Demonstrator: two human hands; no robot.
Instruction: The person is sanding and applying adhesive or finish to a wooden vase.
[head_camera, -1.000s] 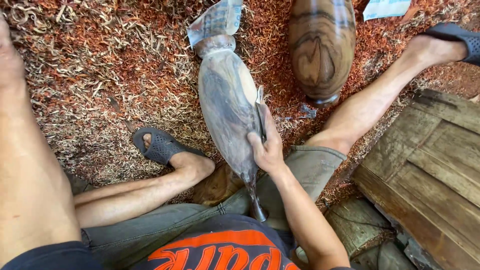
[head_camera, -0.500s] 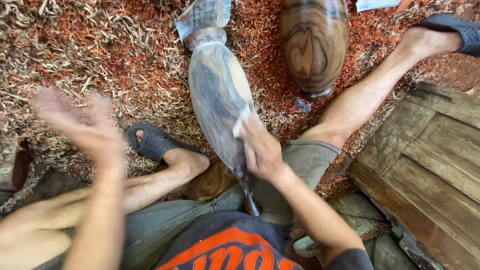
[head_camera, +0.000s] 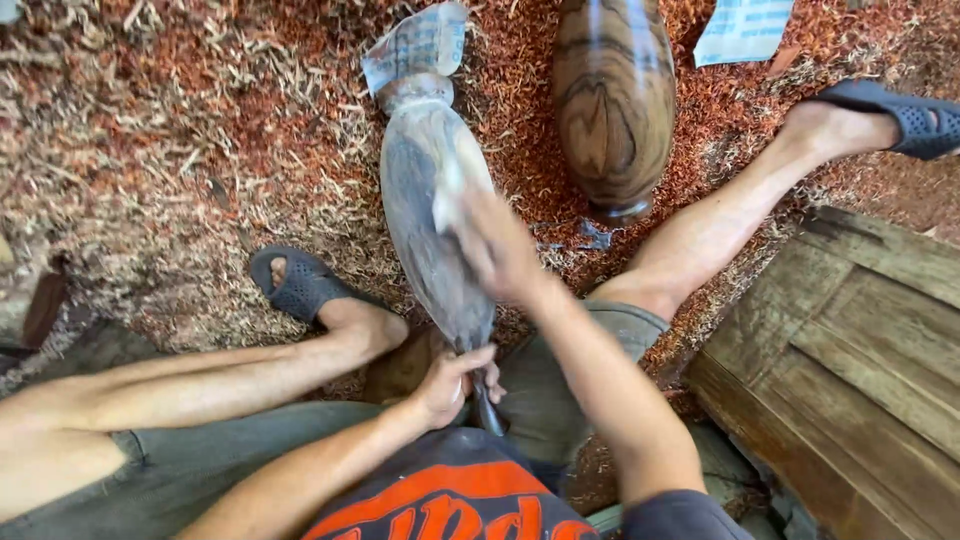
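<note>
Grey wooden vase lies centre, on shavings. Left hand fingers curl round its narrow end at 6 o'clock. Right hand (blurred) presses a pale sanding sheet; finger state unclear. Pale printed paper wraps its 12 o'clock end.

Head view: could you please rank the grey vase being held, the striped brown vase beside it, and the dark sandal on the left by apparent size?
1. Grey vase
2. Striped brown vase, partly cropped at the top, so this order is unsure
3. Dark sandal, clearly smallest
</note>
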